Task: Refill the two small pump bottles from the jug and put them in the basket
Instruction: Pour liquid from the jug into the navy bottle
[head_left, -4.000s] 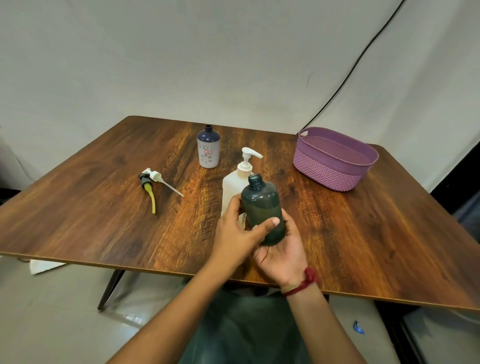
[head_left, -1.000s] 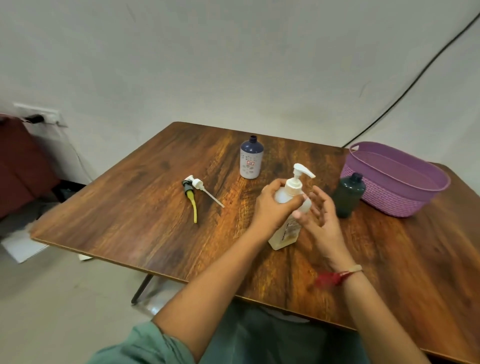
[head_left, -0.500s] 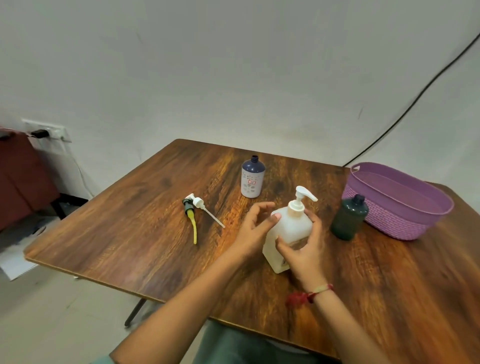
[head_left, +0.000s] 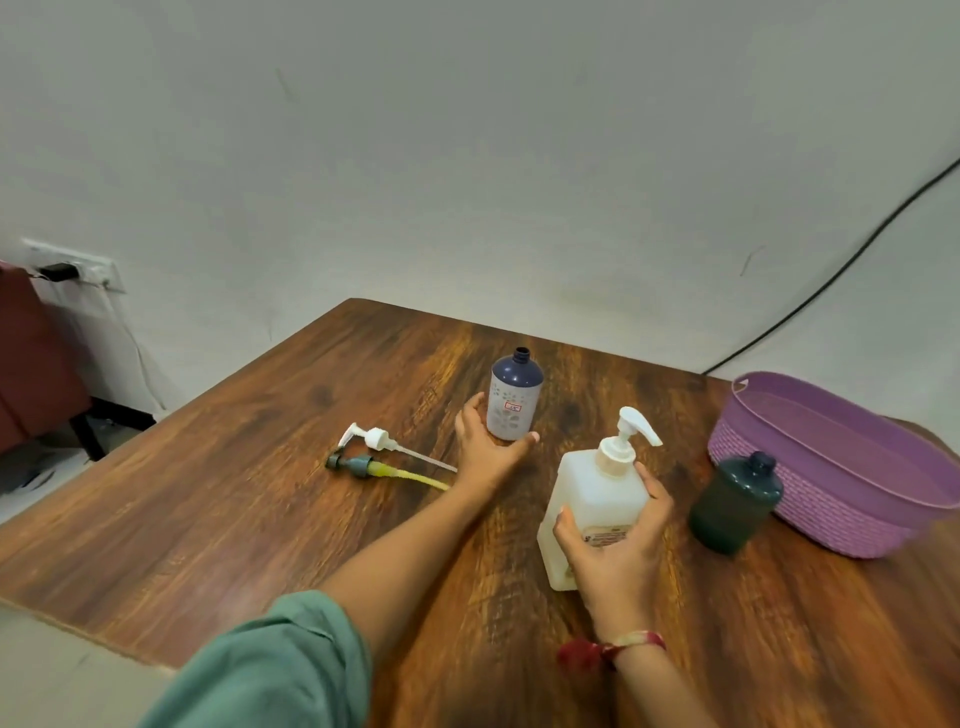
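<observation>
At a dark wood-grain counter (head_left: 208, 509) pushed against a plain pale wall (head_left: 467, 156), my left grip (head_left: 491, 447) curls round the base of the upright, uncapped navy plastic bottle (head_left: 514, 400). My right grip (head_left: 618, 545) clasps the translucent white pump jug (head_left: 592, 499). The dark green round bottle (head_left: 735, 501) stands open just beside the purple woven-look basket (head_left: 810, 483). A white pump head (head_left: 382, 439) and a grey pump head with yellow tube (head_left: 363, 464) lie loose at left. A black cable (head_left: 831, 275) crosses the wall.

soft even light, slight motion blur, wide-angle bending at edges.
</observation>
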